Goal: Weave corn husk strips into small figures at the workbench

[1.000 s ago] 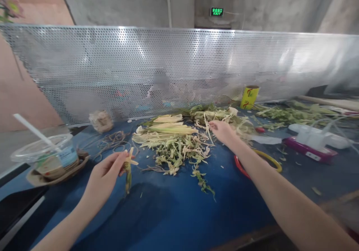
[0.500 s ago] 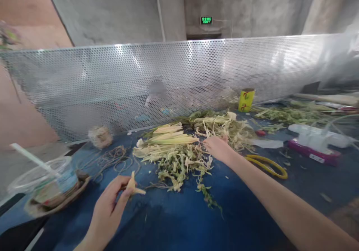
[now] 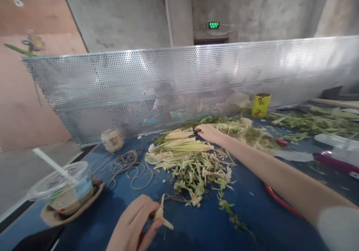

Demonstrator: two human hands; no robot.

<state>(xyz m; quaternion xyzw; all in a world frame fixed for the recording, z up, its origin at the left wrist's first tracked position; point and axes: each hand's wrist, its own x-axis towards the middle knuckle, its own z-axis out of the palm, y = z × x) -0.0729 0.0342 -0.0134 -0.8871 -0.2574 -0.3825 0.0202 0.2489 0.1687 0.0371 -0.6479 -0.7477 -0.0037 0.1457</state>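
My left hand (image 3: 137,223) is closed near the front of the blue table, pinching a small pale yellow piece of what looks like corn husk (image 3: 160,213). Two narrow tips of it stick out past the thumb and fingers. My right hand (image 3: 209,132) reaches to the back of a pile of long, flat pale husk strips (image 3: 185,145). Its fingers are bent together at the strips' far end, and whatever lies between them is hidden. In front of the strips spreads a heap of withered green sprigs (image 3: 196,172), with a loose sprig (image 3: 234,217) trailing forward.
At left stand a clear plastic cup with a straw (image 3: 73,191), loose twine (image 3: 131,168) and a wrapped roll (image 3: 112,140). A yellow tube (image 3: 260,105) stands before the perforated metal screen (image 3: 112,82). More greenery (image 3: 314,122) and a purple object (image 3: 333,163) lie right.
My right hand has gone from the right side of the husk pile to its back edge. My left hand keeps the pale piece. The view has swung a little left.
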